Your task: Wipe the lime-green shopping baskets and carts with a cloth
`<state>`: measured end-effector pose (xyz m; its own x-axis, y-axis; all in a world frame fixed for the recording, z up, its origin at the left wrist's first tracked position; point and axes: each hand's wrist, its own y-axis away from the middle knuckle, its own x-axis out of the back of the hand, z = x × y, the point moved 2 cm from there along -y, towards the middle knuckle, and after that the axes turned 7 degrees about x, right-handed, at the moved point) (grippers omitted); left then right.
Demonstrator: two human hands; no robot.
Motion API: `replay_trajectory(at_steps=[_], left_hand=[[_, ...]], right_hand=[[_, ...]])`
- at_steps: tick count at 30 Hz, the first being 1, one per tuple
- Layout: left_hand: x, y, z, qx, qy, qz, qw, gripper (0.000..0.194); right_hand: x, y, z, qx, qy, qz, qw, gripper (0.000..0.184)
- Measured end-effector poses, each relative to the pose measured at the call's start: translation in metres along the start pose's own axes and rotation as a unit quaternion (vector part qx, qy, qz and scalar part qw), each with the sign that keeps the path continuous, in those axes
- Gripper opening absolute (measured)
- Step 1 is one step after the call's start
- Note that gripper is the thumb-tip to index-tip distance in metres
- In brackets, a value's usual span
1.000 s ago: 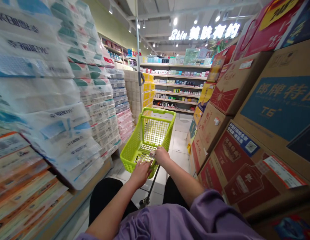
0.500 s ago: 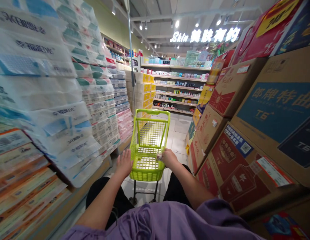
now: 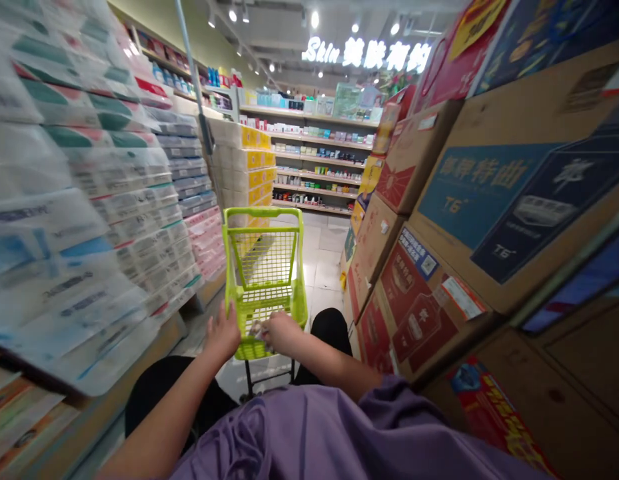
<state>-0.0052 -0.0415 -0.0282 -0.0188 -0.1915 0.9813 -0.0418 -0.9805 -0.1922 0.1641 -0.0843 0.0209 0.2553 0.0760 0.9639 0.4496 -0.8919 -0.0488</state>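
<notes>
Fingers, right: curled in on a small pale item (image 3: 258, 329), pinched near the tips; blur hides what it is, and it's the same hold as half a second ago.
Fingers, left: loosely spread, held upright at the basket's near left corner; whether they press on the rim, I can't tell.
Right hand (image 3: 283, 333): look at it go, off the right-hand rim where it was half a second back, and now over the near edge, toward the middle!
Left hand (image 3: 223, 335): just beside the green cart (image 3: 300, 297), a gap between it and the right hand; a second ago the two were nearly together.
Green cart: between the knees and the aisle ahead, its near end at the hands, standing fairly square where it was turned askew a second ago; now further left in view.
Black-clad right knee (image 3: 331, 331): up beside the basket, showing more than before.
View: swinging right, so the stacked tissue packs (image 3: 144, 207) slide left and the cardboard boxes (image 3: 419, 313) fill more of the right.
Right edge: a slanted bluish panel (image 3: 576, 287) comes in, cut off by the border.
Far end: stocked shelves (image 3: 316, 159) under the lit sign (image 3: 366, 55), both further left too.
</notes>
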Motion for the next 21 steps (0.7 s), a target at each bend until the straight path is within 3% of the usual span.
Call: replay_trajectory(at_steps=[2, 6, 9, 14, 18, 21], left_hand=[[-0.001, 0.001, 0.002, -0.017, -0.017, 0.023, 0.999, 0.064], [-0.001, -0.007, 0.0, 0.007, -0.032, 0.009, 0.999, 0.064], [0.007, -0.02, -0.005, 0.016, -0.037, 0.0, 0.999, 0.062], [0.022, -0.043, -0.012, 0.009, -0.042, 0.024, 0.999, 0.062], [0.027, -0.058, -0.016, 0.057, -0.123, 0.013, 0.991, 0.055], [0.029, -0.072, -0.015, 0.066, -0.175, 0.04, 0.982, 0.052]], right_hand=[[0.002, -0.004, -0.007, 0.029, 0.019, -0.018, 0.999, 0.019], [0.011, -0.002, -0.01, 0.034, 0.014, -0.073, 0.997, 0.022], [0.018, 0.005, -0.013, 0.044, -0.012, -0.092, 0.995, 0.026], [0.025, 0.009, -0.019, 0.059, -0.067, -0.183, 0.979, 0.037], [0.023, 0.0, -0.023, 0.091, -0.154, -0.267, 0.947, 0.022], [0.014, -0.009, -0.024, 0.103, -0.261, -0.346, 0.895, 0.006]])
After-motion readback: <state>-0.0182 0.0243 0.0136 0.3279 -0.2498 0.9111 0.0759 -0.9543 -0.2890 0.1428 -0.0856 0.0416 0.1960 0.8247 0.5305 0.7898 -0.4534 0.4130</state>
